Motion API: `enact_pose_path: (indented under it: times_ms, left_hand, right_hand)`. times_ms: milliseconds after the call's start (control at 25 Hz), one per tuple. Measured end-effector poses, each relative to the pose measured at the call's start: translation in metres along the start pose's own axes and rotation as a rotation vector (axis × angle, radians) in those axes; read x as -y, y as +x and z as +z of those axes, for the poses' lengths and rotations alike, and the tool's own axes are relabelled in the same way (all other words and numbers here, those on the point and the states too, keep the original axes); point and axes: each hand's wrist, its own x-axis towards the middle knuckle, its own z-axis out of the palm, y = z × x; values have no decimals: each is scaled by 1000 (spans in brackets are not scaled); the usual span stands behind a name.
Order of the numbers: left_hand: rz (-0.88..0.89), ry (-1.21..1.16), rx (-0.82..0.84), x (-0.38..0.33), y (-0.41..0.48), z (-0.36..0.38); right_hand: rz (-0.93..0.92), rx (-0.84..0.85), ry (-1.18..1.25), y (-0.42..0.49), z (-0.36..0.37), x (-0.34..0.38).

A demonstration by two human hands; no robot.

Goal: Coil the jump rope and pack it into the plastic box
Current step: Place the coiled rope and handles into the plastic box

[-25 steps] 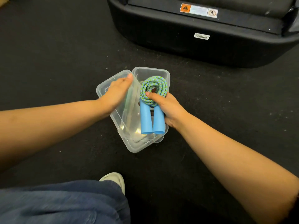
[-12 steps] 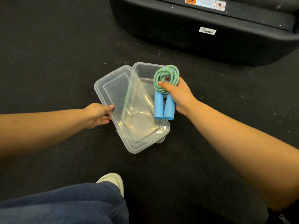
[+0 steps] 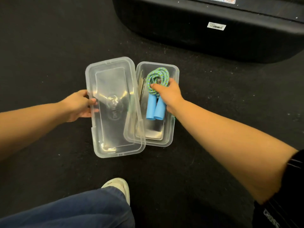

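Head view: right hand [image 3: 169, 94] grips the coiled jump rope [image 3: 156, 89], blue handles together, inside the open plastic box [image 3: 174, 102] on the dark floor [image 3: 49, 46]. Left hand [image 3: 79, 106] pinches the clear lid's [image 3: 113, 102] left edge; lid overlaps the box's left rim.

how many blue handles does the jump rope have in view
2. Both blue plastic handles lie side by side over the clear plastic box, under the right hand: the left blue handle and the right blue handle. The green-and-blue braided rope coil sits above them.
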Motion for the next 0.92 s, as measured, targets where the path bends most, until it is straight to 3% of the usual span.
enact_pose_path:
  times_ms: [200, 360, 920]
  left_hand:
    - [81, 32, 44, -13, -3, -10]
    - [101, 60, 75, -11, -5, -13]
    - [86, 87, 113, -14, -4, -1]
  right_hand:
    - [88, -103, -172, -1, 12, -27]
    - [120, -84, -312, 0, 16, -42]
    - [42, -47, -521, 11, 28, -48]
